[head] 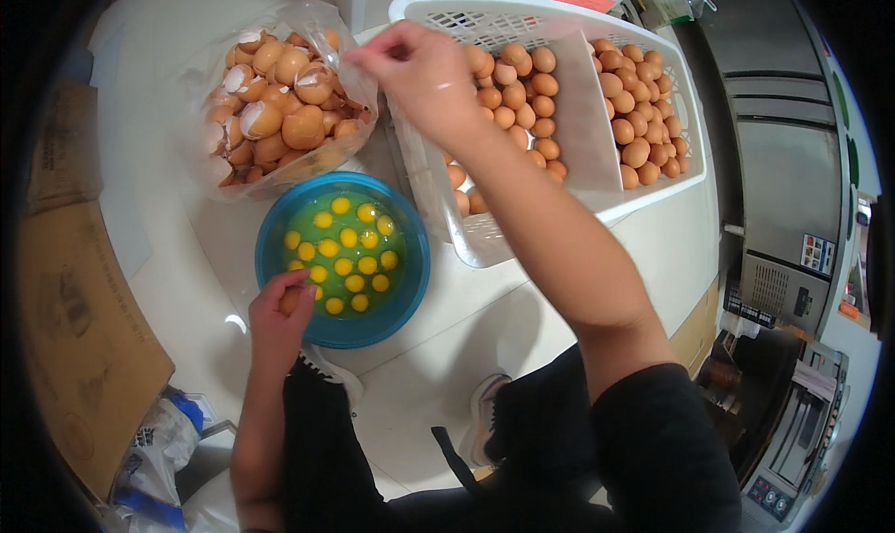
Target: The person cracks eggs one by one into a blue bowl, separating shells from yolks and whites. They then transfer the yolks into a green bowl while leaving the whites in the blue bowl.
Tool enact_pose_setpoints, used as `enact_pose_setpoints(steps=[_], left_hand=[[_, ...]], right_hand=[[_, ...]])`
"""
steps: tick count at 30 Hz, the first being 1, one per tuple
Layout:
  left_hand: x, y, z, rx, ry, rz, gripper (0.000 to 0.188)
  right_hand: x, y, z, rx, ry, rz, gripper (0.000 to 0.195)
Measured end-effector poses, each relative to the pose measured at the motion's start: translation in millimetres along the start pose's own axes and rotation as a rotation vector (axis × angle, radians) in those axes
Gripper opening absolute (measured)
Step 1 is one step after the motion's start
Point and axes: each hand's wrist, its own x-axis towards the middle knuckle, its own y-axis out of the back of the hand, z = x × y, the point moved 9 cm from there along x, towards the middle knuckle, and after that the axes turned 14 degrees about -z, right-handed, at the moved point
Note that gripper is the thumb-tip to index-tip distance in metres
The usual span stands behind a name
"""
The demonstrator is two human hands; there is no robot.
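My left hand (pixel 280 316) is at the near-left rim of a blue plastic basin (pixel 418 274), with a brown egg (pixel 289 300) in its curled fingers. The basin holds many whole yellow yolks (pixel 342 266) in clear egg white. My right hand (pixel 423 71) reaches over the left end of a white plastic crate (pixel 689 183). Its thumb and fingertips are pinched at the edge of a clear plastic bag (pixel 328 155), seemingly on the film. Cracked brown eggshells (pixel 280 106) fill this bag, which stands just beyond the basin.
A white divider (pixel 594 113) splits the crate, with brown eggs (pixel 514 96) on one side and more eggs (pixel 636 113) on the other. A cardboard box (pixel 91 337) flanks the left. Stainless-steel equipment (pixel 786 169) lines the right. My shoes (pixel 486 414) stand near the basin.
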Motion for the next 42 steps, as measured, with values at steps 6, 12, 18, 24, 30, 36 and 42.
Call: enact_pose_setpoints(steps=[6,12,18,24,30,36,42], left_hand=[[-0.1,-0.2,6.1,0.04,-0.009,-0.012,0.02],[1.8,-3.4,5.9,0.026,-0.008,-0.014,0.02],[-0.8,1.0,-0.1,0.026,-0.042,-0.01,0.023],[-3.6,2.7,-12.3,-0.017,-0.011,-0.028,0.024],[4.5,-10.8,0.6,-0.038,-0.038,-0.058,0.022],[6.9,-27.8,-17.9,-0.561,0.165,-0.107,0.027],[16.2,-56.9,-9.2,-0.973,0.247,-0.195,0.038]], right_hand=[[2.8,78.5,116.1,-0.003,-0.023,0.153,0.036],[-7.7,45.0,230.8,-0.629,-0.483,-0.101,0.04],[-40.2,73.6,283.2,-0.869,-0.472,-0.377,0.034],[-109.1,40.2,271.8,-0.612,-0.894,-0.915,0.031],[-108.9,30.4,263.3,-0.921,-0.511,-0.948,0.043],[-92.5,79.2,158.7,0.454,-0.389,-0.256,0.035],[-162.2,5.3,13.0,0.619,0.05,-0.273,0.054]])
